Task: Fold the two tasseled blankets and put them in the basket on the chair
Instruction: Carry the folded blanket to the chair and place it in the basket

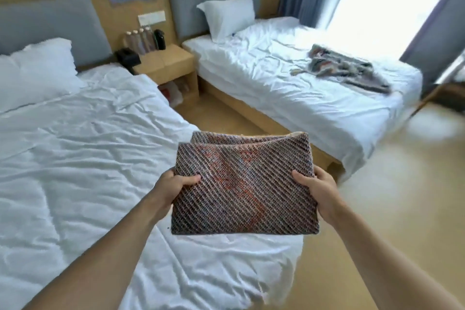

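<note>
Head cam only, so one view to go through. Folded blanket [244, 184] front and centre: chunky woven stuff with diagonal ribs, brownish-grey with orange-red patches, folded into a thick, roughly rectangular pad with the layers gaping a bit along the far edge. It's held up in the air over the foot corner of the near bed [75, 158], not resting on anything.

Left hand [173, 190] is clamped on the pad's left edge, thumb flat on top, fingers tucked under. Right hand [318, 190] does the same on the right edge, thumb on top and the rest curled beneath. Both hands closed snug on the fabric.

Second blanket [348, 68] is lying loose and crumpled on the far bed [276, 88], near its window-side edge, grey with stripy coloured bits and a fringe trailing off. Both beds have wrinkly white sheets and a puffy white pillow. Wooden nightstand [166, 63] sits between the beds with some bottles on top.
</note>
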Available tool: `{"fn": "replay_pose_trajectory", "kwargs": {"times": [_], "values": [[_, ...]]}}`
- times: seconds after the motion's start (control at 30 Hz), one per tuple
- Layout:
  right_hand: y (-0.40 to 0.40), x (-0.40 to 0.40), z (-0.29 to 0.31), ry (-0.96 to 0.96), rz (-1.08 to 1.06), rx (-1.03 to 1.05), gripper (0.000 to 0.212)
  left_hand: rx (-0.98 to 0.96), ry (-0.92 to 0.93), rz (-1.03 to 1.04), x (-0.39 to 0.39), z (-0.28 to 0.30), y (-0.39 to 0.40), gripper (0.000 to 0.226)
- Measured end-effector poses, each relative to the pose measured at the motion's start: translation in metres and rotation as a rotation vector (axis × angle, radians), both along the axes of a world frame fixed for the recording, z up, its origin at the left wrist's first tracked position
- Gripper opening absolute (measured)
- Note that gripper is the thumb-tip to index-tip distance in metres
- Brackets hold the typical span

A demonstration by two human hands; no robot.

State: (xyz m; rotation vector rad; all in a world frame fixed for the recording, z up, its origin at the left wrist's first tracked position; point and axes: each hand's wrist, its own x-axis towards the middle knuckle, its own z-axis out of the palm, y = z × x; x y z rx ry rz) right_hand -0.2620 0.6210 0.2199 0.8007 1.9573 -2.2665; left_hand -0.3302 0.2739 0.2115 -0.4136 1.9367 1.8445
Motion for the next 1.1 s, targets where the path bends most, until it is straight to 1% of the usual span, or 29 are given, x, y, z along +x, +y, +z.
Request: {"fn": "replay_pose_trajectory", "kwargs": {"times": [0.1,0.27,0.33,0.47,0.63,0.8,1.0,1.1], "values": [[0.07,0.038,0.03,0.107,-0.117,0.025,0.042,0.03,0.098,-0.13,-0.012,0.033,0.079,0.038],[0.177,0.083,0.06,0.222,-0.303,0.04,0.045,0.096,0.206,-0.272,-0.022,0.067,0.213,0.053],[0.22,0.097,0.065,0.257,-0.36,0.029,0.045,0.126,0.209,-0.324,-0.027,0.077,0.272,0.052],[0.324,0.126,0.07,0.302,-0.488,0.015,0.04,0.164,0.19,-0.511,-0.04,0.093,0.41,0.038],[0.477,0.147,0.078,0.316,-0.609,0.012,0.04,0.186,0.151,-0.689,-0.059,0.104,0.599,0.045],[0.611,0.147,0.084,0.307,-0.706,0.026,0.041,0.193,0.141,-0.796,-0.075,0.113,0.752,0.041],[0.729,0.12,0.076,0.284,-0.818,-0.007,0.036,0.154,0.136,-0.851,-0.115,0.105,0.899,0.035],[0.786,0.097,0.069,0.276,-0.87,0.0,0.034,0.192,0.099,-0.931,-0.144,0.097,0.973,0.033]]}}
